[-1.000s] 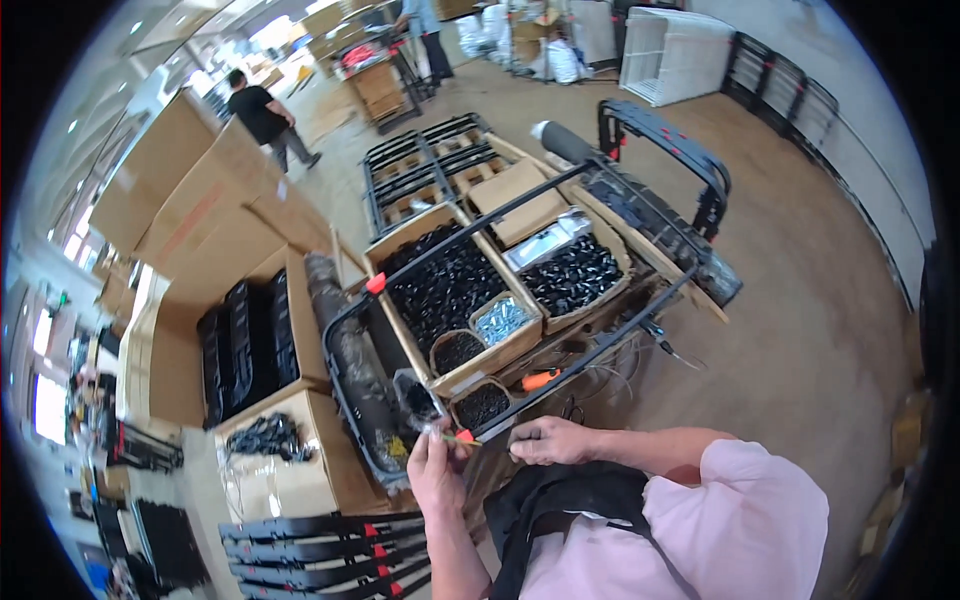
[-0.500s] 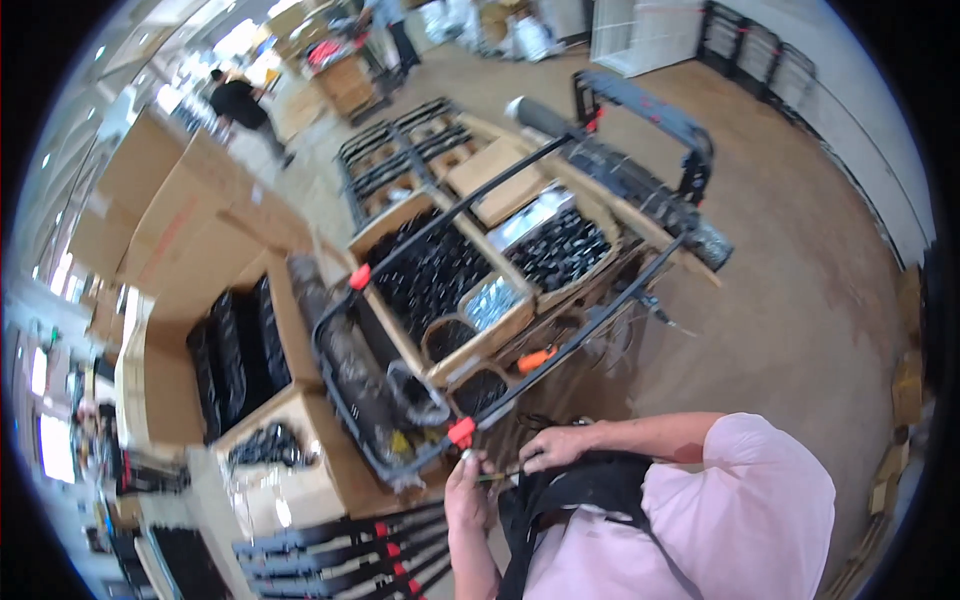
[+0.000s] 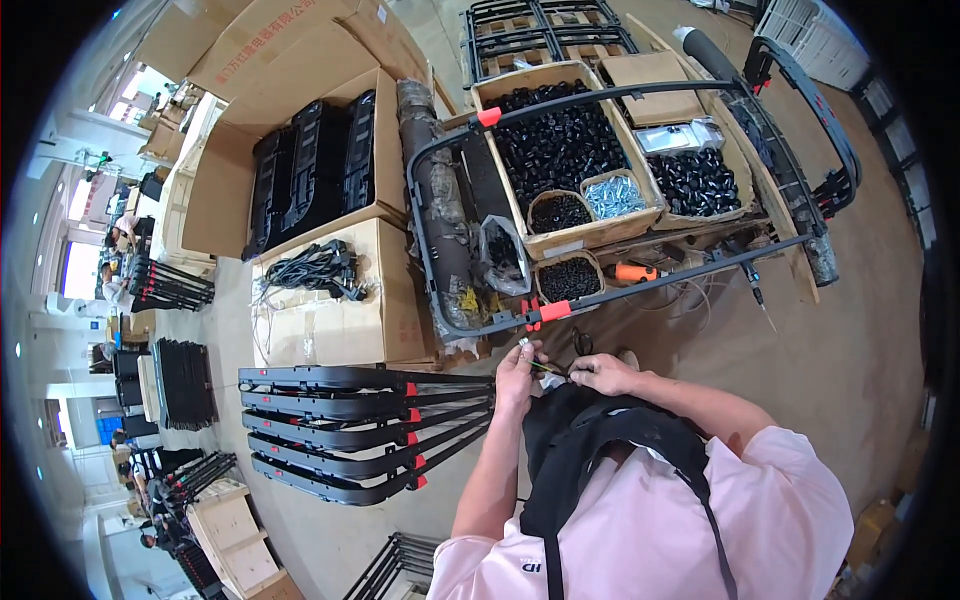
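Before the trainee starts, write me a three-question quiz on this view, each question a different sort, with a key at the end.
1. Multiple choice: what colour is the thin piece seen between the person's left hand and right hand?
A) Blue
B) Yellow-green
C) Pink

2. True or false: the bundle of black cables lies on top of the taped cardboard carton.

3. Fill in the blank: inside the wooden crate, the small tub of silvery screws stands to the ____ of the small tub of tiny black parts, as seen in the picture.

Key: 1. B; 2. True; 3. right.
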Action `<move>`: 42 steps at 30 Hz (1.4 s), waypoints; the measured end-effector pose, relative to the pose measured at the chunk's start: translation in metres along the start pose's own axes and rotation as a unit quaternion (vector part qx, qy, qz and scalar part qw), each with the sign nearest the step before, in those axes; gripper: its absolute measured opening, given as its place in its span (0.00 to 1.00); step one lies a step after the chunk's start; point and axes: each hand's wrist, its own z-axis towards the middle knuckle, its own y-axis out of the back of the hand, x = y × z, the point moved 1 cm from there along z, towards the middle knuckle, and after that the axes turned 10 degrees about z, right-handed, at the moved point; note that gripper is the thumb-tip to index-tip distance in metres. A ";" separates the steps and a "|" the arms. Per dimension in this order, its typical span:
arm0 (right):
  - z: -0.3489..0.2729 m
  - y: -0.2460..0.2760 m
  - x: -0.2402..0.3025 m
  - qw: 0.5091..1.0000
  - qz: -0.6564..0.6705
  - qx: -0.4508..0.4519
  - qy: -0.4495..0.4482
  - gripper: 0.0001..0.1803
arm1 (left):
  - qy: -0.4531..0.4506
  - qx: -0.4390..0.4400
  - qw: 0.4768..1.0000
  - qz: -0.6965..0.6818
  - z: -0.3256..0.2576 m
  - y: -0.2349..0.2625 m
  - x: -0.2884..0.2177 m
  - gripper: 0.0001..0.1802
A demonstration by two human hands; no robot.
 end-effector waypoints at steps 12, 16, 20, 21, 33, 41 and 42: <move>0.051 -0.027 0.023 1.000 -0.010 -0.016 -0.006 0.18 | -0.039 -0.049 0.998 0.016 0.011 0.051 -0.014 0.18; 0.062 -0.034 0.024 0.999 -0.032 -0.039 0.005 0.18 | -0.018 -0.034 0.999 0.038 0.020 0.063 -0.023 0.18; 0.067 -0.037 0.025 0.999 -0.023 -0.036 -0.009 0.17 | -0.042 0.006 0.995 0.093 0.026 0.072 -0.027 0.18; 0.067 -0.039 0.026 0.999 -0.018 -0.036 -0.016 0.17 | -0.060 0.029 0.992 0.111 0.027 0.073 -0.028 0.18; 0.068 -0.046 0.036 0.998 0.011 -0.048 -0.041 0.18 | 0.019 0.062 0.998 0.008 0.029 0.082 -0.040 0.19; 0.076 -0.055 0.031 0.996 -0.008 -0.081 -0.039 0.21 | 0.000 0.051 0.998 0.045 0.036 0.086 -0.030 0.16; 0.077 -0.054 0.034 0.997 -0.005 -0.055 -0.057 0.22 | 0.003 0.049 0.997 0.064 0.038 0.087 -0.029 0.16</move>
